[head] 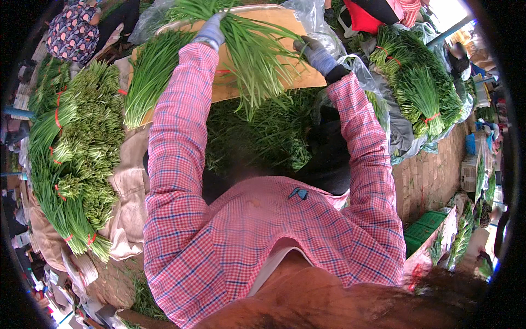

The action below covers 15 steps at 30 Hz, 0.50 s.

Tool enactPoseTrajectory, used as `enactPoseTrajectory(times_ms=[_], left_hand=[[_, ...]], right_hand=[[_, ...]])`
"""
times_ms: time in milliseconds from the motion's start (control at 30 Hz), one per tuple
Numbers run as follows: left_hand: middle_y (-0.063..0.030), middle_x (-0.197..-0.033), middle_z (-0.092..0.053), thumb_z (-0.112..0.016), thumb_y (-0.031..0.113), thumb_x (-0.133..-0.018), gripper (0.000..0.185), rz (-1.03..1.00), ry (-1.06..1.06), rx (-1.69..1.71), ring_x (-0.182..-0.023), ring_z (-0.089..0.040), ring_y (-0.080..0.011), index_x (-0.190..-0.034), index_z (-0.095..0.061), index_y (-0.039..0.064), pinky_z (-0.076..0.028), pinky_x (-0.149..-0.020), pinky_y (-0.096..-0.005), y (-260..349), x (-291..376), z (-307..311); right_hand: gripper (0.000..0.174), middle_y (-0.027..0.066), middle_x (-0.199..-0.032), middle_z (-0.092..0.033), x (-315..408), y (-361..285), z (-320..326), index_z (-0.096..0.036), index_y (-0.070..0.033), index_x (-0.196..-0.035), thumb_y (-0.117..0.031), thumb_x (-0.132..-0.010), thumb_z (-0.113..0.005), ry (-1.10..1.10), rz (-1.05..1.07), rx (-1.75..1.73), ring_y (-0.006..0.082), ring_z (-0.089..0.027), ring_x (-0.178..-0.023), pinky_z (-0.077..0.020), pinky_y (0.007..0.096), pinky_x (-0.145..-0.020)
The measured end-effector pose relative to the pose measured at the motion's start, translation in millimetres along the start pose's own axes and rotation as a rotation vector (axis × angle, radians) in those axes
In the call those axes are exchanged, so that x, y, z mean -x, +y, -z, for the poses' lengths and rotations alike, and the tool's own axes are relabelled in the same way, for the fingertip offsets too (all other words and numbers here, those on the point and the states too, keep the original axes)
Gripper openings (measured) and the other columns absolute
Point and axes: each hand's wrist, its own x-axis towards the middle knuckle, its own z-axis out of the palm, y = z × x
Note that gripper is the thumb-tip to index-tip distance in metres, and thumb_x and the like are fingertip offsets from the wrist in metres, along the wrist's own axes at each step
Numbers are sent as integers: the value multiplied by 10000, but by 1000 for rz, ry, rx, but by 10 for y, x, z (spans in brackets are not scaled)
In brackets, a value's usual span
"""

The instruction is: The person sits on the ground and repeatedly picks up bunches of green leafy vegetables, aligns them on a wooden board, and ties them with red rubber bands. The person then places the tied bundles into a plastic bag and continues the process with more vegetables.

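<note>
Over a wooden board point(314, 78), my left hand point(211, 31) in a grey-blue knit glove is closed around a loose bunch of long green leaves point(254, 49), perhaps garlic chives, whose pale stem ends fan out towards me. On the board's right side, my right hand point(314, 53), gloved with darkened fingertips, touches or pinches a few leaf tips at the bunch's edge; its exact hold is unclear. A pile of the same greens point(154, 78) lies on the board's left, beside my left forearm. A red tie point(223, 71) shows on the board under the bunch.
Bundles with red ties point(88, 135) are heaped at left on beige cloth point(129, 189). More tied bundles point(423, 90) lie at right on plastic. Loose leaves point(263, 131) cover the ground below the board. Another person point(74, 33) is at upper left; a green crate point(425, 230) stands lower right.
</note>
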Motion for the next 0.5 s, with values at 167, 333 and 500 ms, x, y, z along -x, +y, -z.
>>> enactPoseTrajectory(times_ms=[167, 333, 500], left_hand=[[-185, -1351, -531, -646, 302, -892, 489, -51, -24, -342, -1209, -538, -296, -1316, -553, 76, -437, -1011, -367, -439, -1014, -29], [-213, -1455, -439, -660, 421, -861, 635, -140, -51, -780, -1307, -451, -318, -1356, -531, 45, -367, -1060, -374, -854, -1700, -52], [-196, -1459, -441, -708, 543, -781, 836, -19, 109, -611, -1328, -437, -322, -1375, -491, -3, -350, -1080, -379, -947, -1907, -294]], right_hand=[[384, 42, -938, -645, 119, 637, 305, -577, 36, -1162, -294, -966, -601, -101, 57, 283, 106, -562, -850, -461, 260, -766], [317, 26, -907, -650, 293, 963, 260, -580, -2, -1160, -251, -965, -606, 143, 141, -78, 80, -560, -765, -453, 229, -667], [238, 26, -895, -652, 216, 884, 217, -597, -17, -1076, -228, -967, -602, 271, -145, -15, 104, -563, -784, -465, 269, -695]])
